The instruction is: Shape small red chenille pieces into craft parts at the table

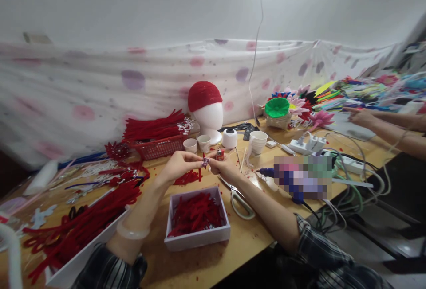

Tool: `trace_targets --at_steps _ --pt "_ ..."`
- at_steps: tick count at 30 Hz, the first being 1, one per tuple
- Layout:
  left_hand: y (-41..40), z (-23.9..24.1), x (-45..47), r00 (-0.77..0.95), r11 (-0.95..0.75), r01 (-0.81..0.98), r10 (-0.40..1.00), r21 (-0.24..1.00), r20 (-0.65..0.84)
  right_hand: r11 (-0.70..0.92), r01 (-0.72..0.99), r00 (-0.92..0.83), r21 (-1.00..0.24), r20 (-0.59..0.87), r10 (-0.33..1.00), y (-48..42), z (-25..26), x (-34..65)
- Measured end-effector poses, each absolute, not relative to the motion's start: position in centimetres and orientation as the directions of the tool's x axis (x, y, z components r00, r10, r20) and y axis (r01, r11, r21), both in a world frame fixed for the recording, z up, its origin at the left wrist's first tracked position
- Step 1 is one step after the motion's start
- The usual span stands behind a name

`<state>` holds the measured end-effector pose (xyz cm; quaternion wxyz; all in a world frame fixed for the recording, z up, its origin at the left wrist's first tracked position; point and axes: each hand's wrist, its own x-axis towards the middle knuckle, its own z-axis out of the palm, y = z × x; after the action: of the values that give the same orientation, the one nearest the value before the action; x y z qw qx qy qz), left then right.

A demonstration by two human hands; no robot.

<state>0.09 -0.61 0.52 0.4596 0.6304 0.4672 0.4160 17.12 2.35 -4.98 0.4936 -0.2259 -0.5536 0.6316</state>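
My left hand (178, 165) and my right hand (223, 168) meet above the wooden table (246, 240), fingertips pinched together on a short red pipe cleaner piece (201, 167) that hangs down between them. Both hands are closed in a pinch on it. Just below and toward me stands a white box (197, 236) filled with cut red pipe cleaner pieces. A few more red pieces (188, 178) lie on the table under my left hand. Scissors with pale handles (240, 200) rest to the right of the box, beside my right forearm.
A white foam head with a red cap (208, 109) stands at the back. A red basket (159, 147), red pipe cleaner bundles (80, 227), small cups (196, 144), a thread spool (229, 138), power strips with cables (308, 145) and colourful flowers (289, 109) surround it. Another person's arms (386, 125) reach in at right.
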Motion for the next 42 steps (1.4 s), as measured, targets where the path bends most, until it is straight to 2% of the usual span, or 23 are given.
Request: trace_targets --at_steps 5,17,24,27,31,34,42 --pt "-0.5 0.4 0.0 0.268 -0.099 0.198 0.962 0.975 0.043 0.04 -0.371 -0.475 -0.928 0.226 0.85 2.3 -4.8 17.3" --pt "-0.3 -0.1 0.2 0.272 -0.096 0.144 0.961 0.985 0.054 -0.1 -0.397 -0.593 -0.912 0.172 0.787 2.2 -4.4 17.7" --pt "-0.2 -0.5 0.5 0.233 -0.052 0.106 0.972 0.993 0.026 -0.128 -0.444 -0.569 -0.887 0.168 0.805 2.5 -4.3 17.9" --pt "0.0 -0.3 0.6 0.162 -0.115 -0.008 0.98 0.993 0.115 -0.215 -0.459 -0.568 -0.862 0.099 0.817 3.0 -4.3 18.0" --pt "0.2 0.0 0.7 0.002 -0.175 -0.183 0.984 0.967 0.178 -0.319 -0.334 -0.601 -0.887 -0.06 0.797 3.2 -4.8 17.7" --pt "0.1 -0.1 0.9 -0.027 -0.19 -0.201 0.982 0.961 0.188 -0.353 -0.256 -0.626 -0.9 -0.124 0.77 3.1 -5.1 17.2" --pt "-0.1 -0.2 1.3 -0.032 -0.204 -0.204 0.979 0.958 0.202 -0.368 -0.228 -0.585 -0.901 -0.176 0.792 2.7 -4.8 16.7"
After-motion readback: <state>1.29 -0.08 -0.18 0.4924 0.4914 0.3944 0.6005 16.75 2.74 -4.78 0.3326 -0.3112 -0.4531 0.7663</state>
